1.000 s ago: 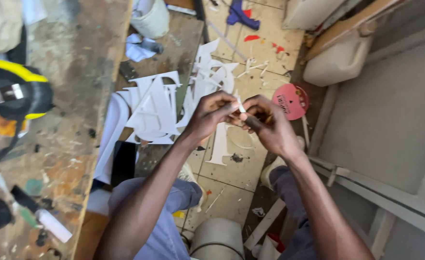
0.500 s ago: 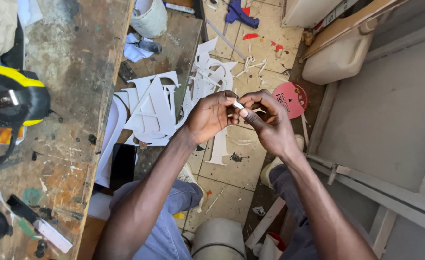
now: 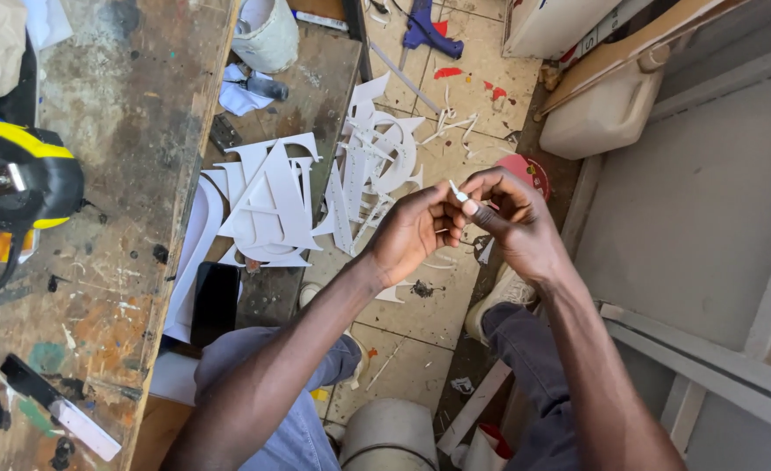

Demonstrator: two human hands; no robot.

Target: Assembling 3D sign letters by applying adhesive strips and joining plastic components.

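— Holding what?
— Pinching a small white piece (image 3: 458, 194) between both hands, left hand (image 3: 416, 231) and right hand (image 3: 516, 222) meeting fingertip to fingertip, closed tight on it.
— Sitting where?
— Hovering above the tiled floor (image 3: 420, 323), between the knees, just right of the worn bench (image 3: 132, 131).
— Lying nearby?
— Resting on a lower shelf (image 3: 315, 78): white cut-outs (image 3: 267, 205), piled and overlapping, spilling to the floor. Lying beside them, a black phone (image 3: 215, 301). Sitting on the bench, a yellow-black tool (image 3: 14, 174). Standing beyond the hands, a white jug (image 3: 599, 113) and red disc (image 3: 529, 170).
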